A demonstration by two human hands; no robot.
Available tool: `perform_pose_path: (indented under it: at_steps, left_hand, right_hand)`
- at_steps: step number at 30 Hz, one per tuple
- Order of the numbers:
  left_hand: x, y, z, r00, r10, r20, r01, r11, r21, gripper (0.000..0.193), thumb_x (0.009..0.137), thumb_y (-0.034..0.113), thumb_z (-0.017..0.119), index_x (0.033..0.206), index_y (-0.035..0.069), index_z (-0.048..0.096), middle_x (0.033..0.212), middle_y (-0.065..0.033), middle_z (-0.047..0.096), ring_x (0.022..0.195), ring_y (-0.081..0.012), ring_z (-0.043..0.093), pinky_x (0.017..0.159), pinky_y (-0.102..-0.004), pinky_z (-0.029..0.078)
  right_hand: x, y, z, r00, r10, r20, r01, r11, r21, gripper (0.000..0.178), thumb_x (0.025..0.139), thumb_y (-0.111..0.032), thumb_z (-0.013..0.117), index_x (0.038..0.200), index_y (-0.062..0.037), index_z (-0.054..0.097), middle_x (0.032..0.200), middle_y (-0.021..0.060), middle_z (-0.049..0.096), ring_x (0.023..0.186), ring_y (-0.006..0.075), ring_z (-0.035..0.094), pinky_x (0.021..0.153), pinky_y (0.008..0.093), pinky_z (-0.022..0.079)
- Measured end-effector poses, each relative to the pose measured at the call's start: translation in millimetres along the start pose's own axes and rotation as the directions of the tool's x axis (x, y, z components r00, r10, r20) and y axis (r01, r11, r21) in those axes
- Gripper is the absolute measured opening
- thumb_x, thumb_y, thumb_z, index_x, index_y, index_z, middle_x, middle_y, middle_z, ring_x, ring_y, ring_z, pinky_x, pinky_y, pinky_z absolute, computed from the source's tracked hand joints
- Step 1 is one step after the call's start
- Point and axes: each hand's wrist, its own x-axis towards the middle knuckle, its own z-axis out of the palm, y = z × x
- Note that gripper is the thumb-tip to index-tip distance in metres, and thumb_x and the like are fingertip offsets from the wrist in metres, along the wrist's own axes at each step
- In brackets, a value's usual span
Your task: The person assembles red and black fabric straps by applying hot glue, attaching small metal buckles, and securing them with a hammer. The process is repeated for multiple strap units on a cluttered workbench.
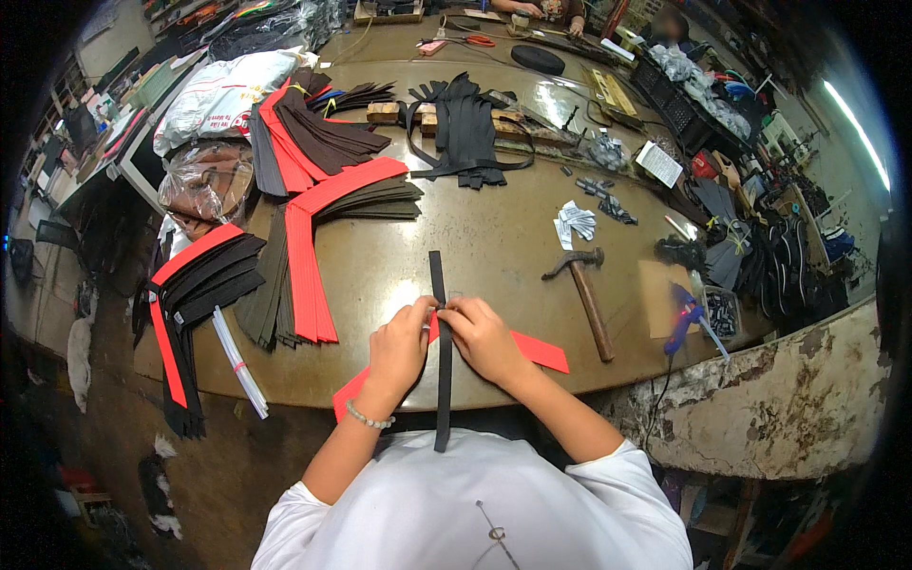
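Note:
A narrow black strap (pixel 444 380) lies lengthwise in front of me, its far end on the table and its near end over the edge against my white shirt. A red strip (pixel 540 351) passes crosswise beneath my hands and shows on both sides. My left hand (pixel 403 344) is closed, its fingertips pinching at the spot where strap and strip cross. From the other side my right hand (pixel 482 334) pinches the same spot, thumb and fingers together. The fingers hide how the two pieces meet. Something small and pale shows between the fingertips.
Fanned bundles of red and dark strips (pixel 309 256) lie to the left, beside white sticks (pixel 240 361). Rightward are a hammer (pixel 591 309), white labels (pixel 575 223) and a blue glue gun (pixel 682 321). Black straps (pixel 465 133) lie farther back. Another person's hand (pixel 577 26) shows at the far end.

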Motion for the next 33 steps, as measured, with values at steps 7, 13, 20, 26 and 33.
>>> perform_pose_path:
  at_steps: [7,13,20,26,33]
  left_hand:
    - [-2.5,-2.3,0.4,0.992,0.114,0.049,-0.118,0.99,0.072,0.031,0.088,0.009,0.062,0.117,0.018,0.063,0.08,-0.0125,0.058,0.068,-0.0342,0.065,0.058,-0.0445,0.052]
    - [-2.9,-2.4,0.0,0.988,0.129,0.081,-0.136,0.987,0.085,0.034,0.086,0.007,0.061,0.118,0.017,0.062,0.08,-0.0125,0.059,0.068,-0.0339,0.065,0.057,-0.0439,0.052]
    - [-2.2,1.4,-1.1,0.988,0.094,0.125,-0.108,0.988,0.112,0.03,0.086,0.007,0.061,0.115,0.015,0.061,0.082,-0.0132,0.06,0.072,-0.0341,0.067,0.058,-0.0439,0.054]
    - [-1.7,2.0,0.3,0.989,0.036,0.141,-0.052,0.993,0.108,0.031,0.087,0.008,0.062,0.116,0.017,0.063,0.084,-0.0128,0.062,0.072,-0.0362,0.065,0.06,-0.0464,0.052]
    - [-1.2,1.2,3.1,0.991,0.083,0.1,-0.097,0.985,0.141,0.025,0.088,0.01,0.062,0.111,0.016,0.064,0.081,-0.0117,0.063,0.069,-0.034,0.066,0.057,-0.0435,0.053]
  right_hand:
    - [-5.9,-6.1,-6.3,1.0,0.0,-0.011,0.0,1.0,-0.004,0.023,0.081,-0.002,0.065,0.104,-0.0009,0.068,0.11,0.0115,0.064,0.1,0.0292,0.062,0.084,0.0377,0.054]
    - [-13.4,-10.2,-10.4,0.998,0.032,0.048,-0.034,0.998,0.052,0.017,0.08,-0.001,0.065,0.097,0.0,0.067,0.096,0.0131,0.06,0.097,0.0313,0.061,0.083,0.0407,0.053]
    - [-24.8,-20.5,-4.8,0.991,0.135,-0.013,-0.132,0.982,0.133,0.018,0.079,0.005,0.067,0.096,0.0002,0.068,0.09,0.0134,0.06,0.108,0.0345,0.063,0.093,0.0422,0.051]
    - [-30.6,-20.8,-5.9,0.991,0.13,0.022,-0.132,0.967,0.216,0.015,0.079,0.005,0.069,0.093,-0.0003,0.071,0.082,0.0134,0.055,0.11,0.0344,0.063,0.099,0.0425,0.049]
    - [-41.3,-33.2,-33.3,0.983,0.049,0.178,-0.072,0.99,0.122,0.018,0.079,0.0,0.072,0.097,-0.0032,0.073,0.086,0.012,0.059,0.119,0.0368,0.057,0.103,0.0455,0.046]
